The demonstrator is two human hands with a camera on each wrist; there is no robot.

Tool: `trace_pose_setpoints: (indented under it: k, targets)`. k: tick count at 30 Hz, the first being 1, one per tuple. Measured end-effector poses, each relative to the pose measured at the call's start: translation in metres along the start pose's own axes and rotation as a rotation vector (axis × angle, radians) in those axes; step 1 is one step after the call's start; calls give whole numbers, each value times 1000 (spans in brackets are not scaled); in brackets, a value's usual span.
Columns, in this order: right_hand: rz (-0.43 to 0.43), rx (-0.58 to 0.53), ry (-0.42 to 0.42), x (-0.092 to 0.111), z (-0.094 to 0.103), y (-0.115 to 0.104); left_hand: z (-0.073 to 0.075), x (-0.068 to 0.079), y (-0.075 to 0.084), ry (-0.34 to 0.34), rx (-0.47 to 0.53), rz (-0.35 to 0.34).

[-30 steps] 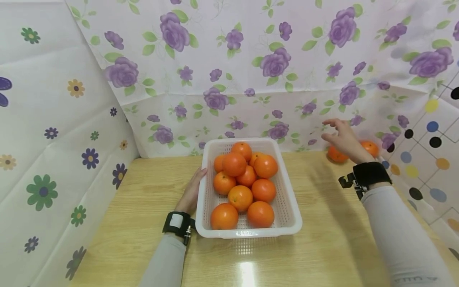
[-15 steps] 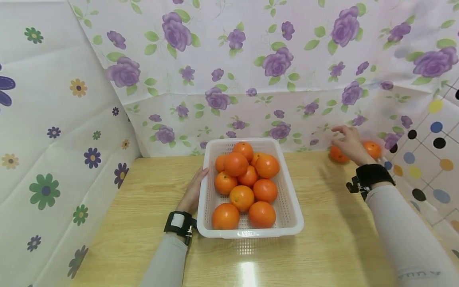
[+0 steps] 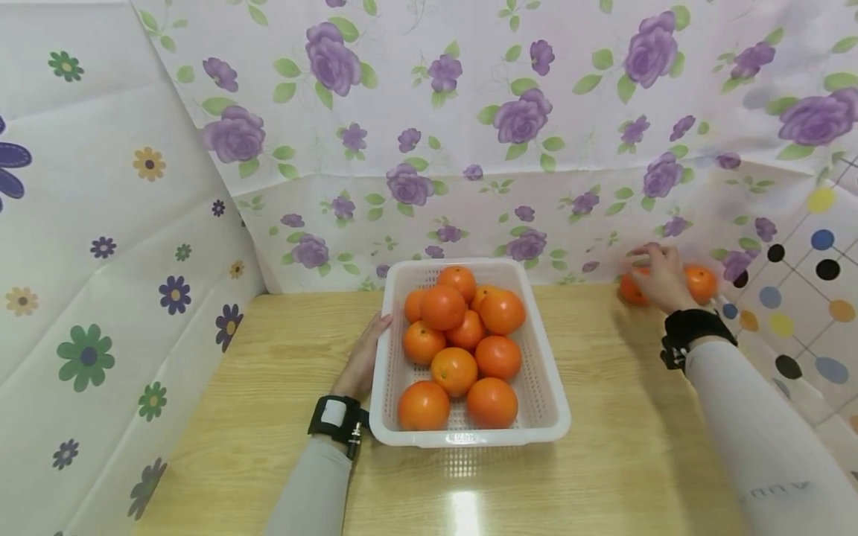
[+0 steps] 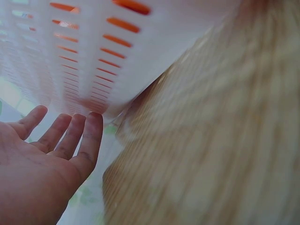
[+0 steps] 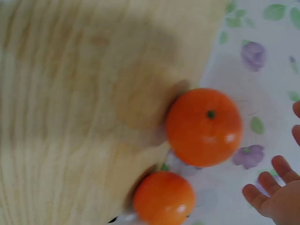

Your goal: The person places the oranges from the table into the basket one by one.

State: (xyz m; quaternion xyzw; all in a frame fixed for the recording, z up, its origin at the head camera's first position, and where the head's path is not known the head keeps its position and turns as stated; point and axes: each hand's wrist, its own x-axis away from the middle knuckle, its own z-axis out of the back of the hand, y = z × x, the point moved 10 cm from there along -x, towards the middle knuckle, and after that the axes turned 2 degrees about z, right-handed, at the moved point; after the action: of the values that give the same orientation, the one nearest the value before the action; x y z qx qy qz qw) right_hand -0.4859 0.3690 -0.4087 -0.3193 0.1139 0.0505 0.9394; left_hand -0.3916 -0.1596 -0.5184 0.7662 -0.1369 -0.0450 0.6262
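Note:
A white plastic basket (image 3: 551,372) filled with several oranges (image 3: 454,371) stands mid-table. My left hand (image 3: 360,362) rests along its left side; in the left wrist view the fingers (image 4: 89,145) reach up, nearly straight, against the slotted wall (image 4: 84,56). At the table's back right corner lie two loose oranges, the left one (image 3: 630,289) partly covered by my right hand (image 3: 662,279) and the other (image 3: 701,283) just right of it. In the right wrist view, the spread, slightly bent fingers (image 5: 255,194) stay apart from the nearer orange (image 5: 204,126).
Behind the wooden table (image 3: 268,372) hangs a sheet with purple flowers (image 3: 523,115). A flower-patterned sheet (image 3: 100,223) flanks the left side. A dotted sheet (image 3: 804,298) borders the right side, close to the loose oranges.
My right hand has moved down and slightly right, closer over the left loose orange. The left hand and the basket have stayed in place.

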Motion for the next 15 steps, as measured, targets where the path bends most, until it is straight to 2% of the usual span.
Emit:
trace_pose_setpoints:
  k: [6,15]
  targets:
    - [-82,38,-44,2,-7,19,1,-1,-1,6,-10,0]
    - [-97,104,-124,-3,-22,40,0,1,-2,-7,20,6]
